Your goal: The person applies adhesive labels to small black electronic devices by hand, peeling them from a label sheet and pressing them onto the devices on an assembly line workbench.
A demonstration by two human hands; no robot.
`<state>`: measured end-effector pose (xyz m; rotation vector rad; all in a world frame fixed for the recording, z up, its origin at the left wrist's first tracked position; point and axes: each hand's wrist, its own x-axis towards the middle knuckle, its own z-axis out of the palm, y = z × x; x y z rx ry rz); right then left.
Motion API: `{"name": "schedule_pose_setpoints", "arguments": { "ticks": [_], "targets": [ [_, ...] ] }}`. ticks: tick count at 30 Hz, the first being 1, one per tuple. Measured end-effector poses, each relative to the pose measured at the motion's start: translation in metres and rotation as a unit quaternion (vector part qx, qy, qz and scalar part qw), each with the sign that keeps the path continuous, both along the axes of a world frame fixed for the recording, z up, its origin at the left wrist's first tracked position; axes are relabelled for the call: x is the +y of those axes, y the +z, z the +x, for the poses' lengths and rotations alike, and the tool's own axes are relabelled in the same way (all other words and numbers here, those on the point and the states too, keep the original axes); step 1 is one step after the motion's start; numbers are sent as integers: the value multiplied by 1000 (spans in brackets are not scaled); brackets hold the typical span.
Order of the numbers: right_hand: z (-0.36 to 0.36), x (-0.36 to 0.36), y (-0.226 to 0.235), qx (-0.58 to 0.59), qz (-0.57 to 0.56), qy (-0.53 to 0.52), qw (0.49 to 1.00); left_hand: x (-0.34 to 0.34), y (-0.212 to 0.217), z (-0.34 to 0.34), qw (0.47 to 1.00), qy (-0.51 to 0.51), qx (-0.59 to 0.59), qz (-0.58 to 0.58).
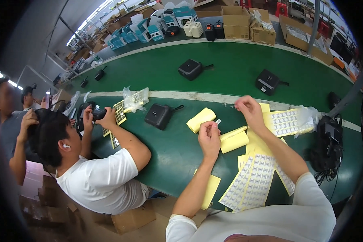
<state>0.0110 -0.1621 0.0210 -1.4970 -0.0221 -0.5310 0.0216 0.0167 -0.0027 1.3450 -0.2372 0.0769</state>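
Note:
My left hand (209, 141) is closed, with a small whitish sticker (218, 121) between thumb and forefinger. Farther off and to the right, my right hand (249, 110) is pinched near the pale strip along the table; whatever its fingertips hold is too small to name. A curled yellow backing sheet (199, 119) lies just beyond my left hand, and a second curled yellow sheet (234, 140) is between my forearms. Sheets of small printed stickers (257, 177) fan out under my right forearm, with another sticker sheet (284, 122) beyond it.
A black boxy device (159, 116) with a strap sits to the left. Two similar devices (190, 69) (267, 82) rest on the green belt. Black cables and adapters (330, 143) are bunched at right. A co-worker in a white shirt (105, 173) handles a black device at left.

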Motion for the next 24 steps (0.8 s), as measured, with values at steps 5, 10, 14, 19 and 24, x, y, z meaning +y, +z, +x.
{"name": "schedule_pose_setpoints", "arguments": {
  "ticks": [5, 10, 14, 19, 24],
  "targets": [
    [81, 6, 35, 56, -196, -31, 978, 0, 0, 1, 999, 3, -12, 50],
    [168, 12, 30, 124, -414, -102, 896, 0, 2, 0, 995, 11, -47, 82],
    [210, 24, 31, 168, -471, -149, 853, -3, 7, -1, 993, 20, -63, 99],
    [239, 37, 22, 252, -464, -124, 840, -3, 9, -1, 991, 19, -82, 105],
    [239, 28, 15, 228, -452, -155, 848, -4, 9, -1, 991, 14, -88, 101]
  ]
}}
